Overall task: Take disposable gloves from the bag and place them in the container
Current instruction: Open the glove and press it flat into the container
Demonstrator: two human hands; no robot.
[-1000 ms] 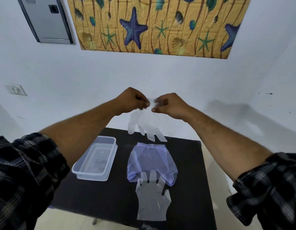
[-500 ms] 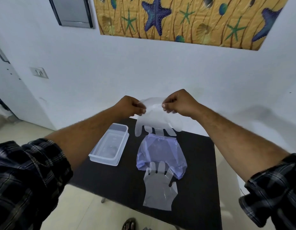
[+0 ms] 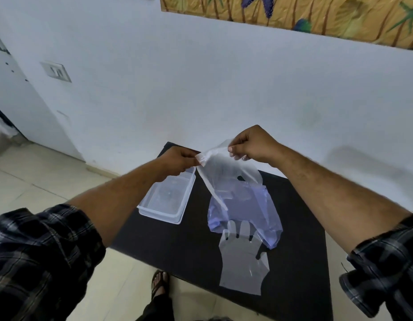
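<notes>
Both the left hand (image 3: 177, 162) and right hand (image 3: 251, 144) pinch the top edge of a glove (image 3: 226, 172), which looks thin, floppy, very light and slippery, so hold its edge.

No text, label, brand, number or sign can be read anywhere in this view, whether on the clear container (image 3: 165, 200), the bluish bag (image 3: 244, 212) or the starfish-patterned wall hanging (image 3: 316, 15)
</notes>
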